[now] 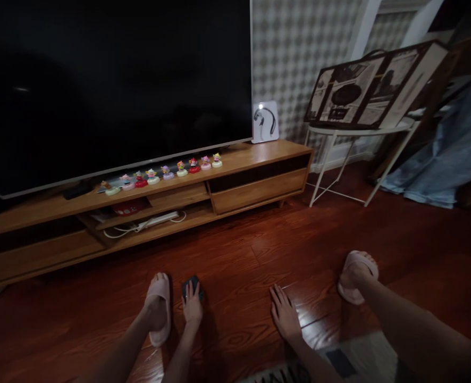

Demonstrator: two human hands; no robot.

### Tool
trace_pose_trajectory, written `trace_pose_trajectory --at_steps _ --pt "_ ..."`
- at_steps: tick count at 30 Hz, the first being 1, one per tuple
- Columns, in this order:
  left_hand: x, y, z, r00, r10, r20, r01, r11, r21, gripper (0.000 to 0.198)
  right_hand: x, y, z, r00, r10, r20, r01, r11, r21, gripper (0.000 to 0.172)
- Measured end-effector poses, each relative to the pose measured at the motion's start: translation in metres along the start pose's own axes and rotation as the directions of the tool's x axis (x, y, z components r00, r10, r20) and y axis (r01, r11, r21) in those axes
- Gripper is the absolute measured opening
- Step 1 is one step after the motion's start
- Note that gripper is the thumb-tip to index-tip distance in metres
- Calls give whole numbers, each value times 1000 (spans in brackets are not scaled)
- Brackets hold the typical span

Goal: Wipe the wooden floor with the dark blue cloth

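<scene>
My left hand (pixel 192 307) lies with its fingers stretched out over a small dark, roughly rectangular thing (pixel 189 288) on the floor. The hand covers part of it, so its exact kind is not clear. To the right, my right hand (pixel 286 315) is flat on the wooden floor (pixel 239 298), fingers extended and nothing in it. Both hands are between my feet, which wear pale pink slippers; the left slipper (pixel 162 290) is close beside my left hand, while the right slipper (pixel 352 296) is farther off.
Ahead stands a low wooden TV cabinet (pixel 259 197) with several small colourful figurines (pixel 166 172) lined up before a large television (pixel 119 90). A power strip (pixel 158 219) lies on its shelf. At right, a white-legged table (pixel 327 131) bears a patterned case (pixel 347 96). A light mat (pixel 359 354) is near me.
</scene>
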State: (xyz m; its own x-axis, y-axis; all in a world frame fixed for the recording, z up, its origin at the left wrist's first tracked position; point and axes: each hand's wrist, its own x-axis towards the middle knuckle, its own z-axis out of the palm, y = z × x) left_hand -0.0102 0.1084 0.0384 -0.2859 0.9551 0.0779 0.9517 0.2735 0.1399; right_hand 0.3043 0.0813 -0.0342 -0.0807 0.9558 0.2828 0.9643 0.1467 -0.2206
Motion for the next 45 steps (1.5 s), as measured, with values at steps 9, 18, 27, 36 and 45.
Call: trace_pose_trajectory --at_steps 9,18,27,36,45 --pt "-73 96 24 902 341 266 -299 936 -185 82 1 -1 -3 1000 -8 6 8 1000 3 57" --pt "-35 64 7 786 574 229 -509 812 -287 89 0 -3 -8 1000 -11 4 11 1000 -18 57" --pt "9 -4 3 961 231 154 -218 971 -97 45 0 -3 -7 1000 -16 1 16 1000 -12 57" --pt "-58 58 41 920 375 111 -368 926 -79 68 1 -5 -10 1000 -4 17 4 1000 -11 55" --pt "-15 32 18 869 463 174 -447 886 -126 84 0 -5 -13 1000 -4 10 4 1000 -23 57"
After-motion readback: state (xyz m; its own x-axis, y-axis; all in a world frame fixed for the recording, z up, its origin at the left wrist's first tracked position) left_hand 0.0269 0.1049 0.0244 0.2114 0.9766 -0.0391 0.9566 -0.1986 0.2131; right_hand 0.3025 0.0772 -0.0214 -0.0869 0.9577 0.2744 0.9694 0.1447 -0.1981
